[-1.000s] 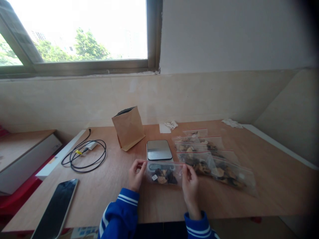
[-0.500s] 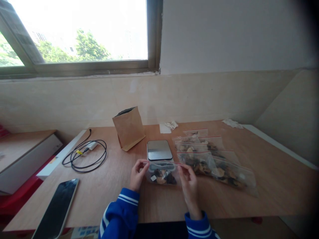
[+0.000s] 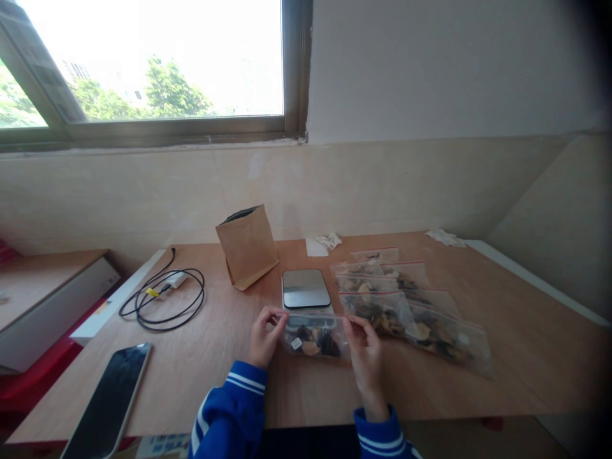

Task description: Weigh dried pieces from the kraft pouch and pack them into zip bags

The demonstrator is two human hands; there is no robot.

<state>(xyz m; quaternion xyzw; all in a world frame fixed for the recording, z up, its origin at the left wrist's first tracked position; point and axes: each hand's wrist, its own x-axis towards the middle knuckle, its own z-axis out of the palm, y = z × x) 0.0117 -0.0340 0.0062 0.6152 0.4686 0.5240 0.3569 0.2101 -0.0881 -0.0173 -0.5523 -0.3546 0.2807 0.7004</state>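
Note:
A clear zip-lock bag (image 3: pixel 315 349) is stretched between my two hands, with dark and tan dried pieces and a small white packet inside. My left hand (image 3: pixel 266 335) pinches its upper left corner between thumb and fingers. On the other side, my right hand (image 3: pixel 366 354) grips the upper right corner. Just behind the bag stands a kitchen scale (image 3: pixel 306 288) with a silver plate; the bag's top edge hides the scale's front part. To the right lie several filled zip-lock bags (image 3: pixel 382 315), overlapping one another and holding similar dried pieces.
An open brown paper pouch (image 3: pixel 248 248) stands behind the scale to the left. A coiled black cable (image 3: pixel 138 312) with a white adapter (image 3: pixel 176 279) and a phone (image 3: pixel 109 398) lie at the left. Crumpled tissue (image 3: pixel 329 241) rests near the wall, more tissue (image 3: pixel 445 238) farther right.
The held bag has shifted very slightly down and right, its contents tilting a little. My right hand has moved marginally right; my left hand is nearly still.

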